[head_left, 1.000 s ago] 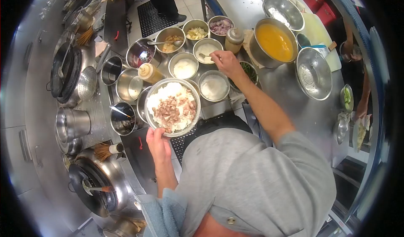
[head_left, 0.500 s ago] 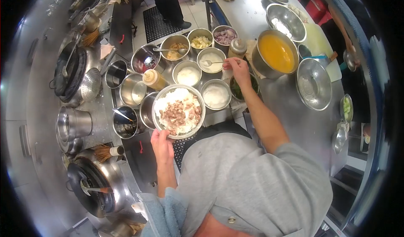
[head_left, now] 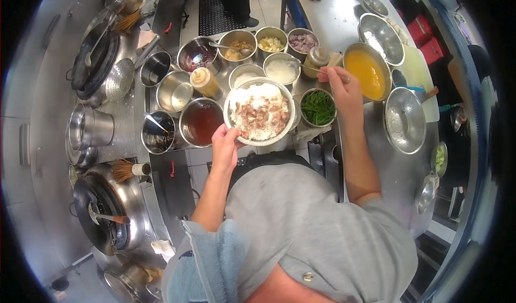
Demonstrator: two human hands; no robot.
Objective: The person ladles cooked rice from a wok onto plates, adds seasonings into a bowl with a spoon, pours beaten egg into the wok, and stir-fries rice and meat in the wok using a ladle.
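My left hand (head_left: 224,146) grips the near-left rim of a metal bowl (head_left: 292,116). White rice (head_left: 260,94) with chopped brown meat (head_left: 263,115) fills the bowl, which is held above the seasoning containers. My right hand (head_left: 345,90) pinches the handle of a spoon (head_left: 313,68). The spoon's head is hard to make out near the far-right rim of a container of white powder (head_left: 280,70). Chopped green herbs (head_left: 317,108) lie in a container below my right hand. Another container of white contents (head_left: 245,73) is partly hidden behind the bowl.
On the left stand a squeeze bottle (head_left: 206,82), a pot of red-brown liquid (head_left: 201,123) and a dark sauce pot (head_left: 158,133). To the right are a pot of yellow liquid (head_left: 365,74) and a metal basin (head_left: 404,120). Woks (head_left: 102,217) line the far left. A person's legs (head_left: 234,2) show behind.
My left hand has carried the bowl right, uncovering the red-brown liquid and covering some white containers. My right hand has drawn the spoon right, away from the white powder. The camera view has shifted.
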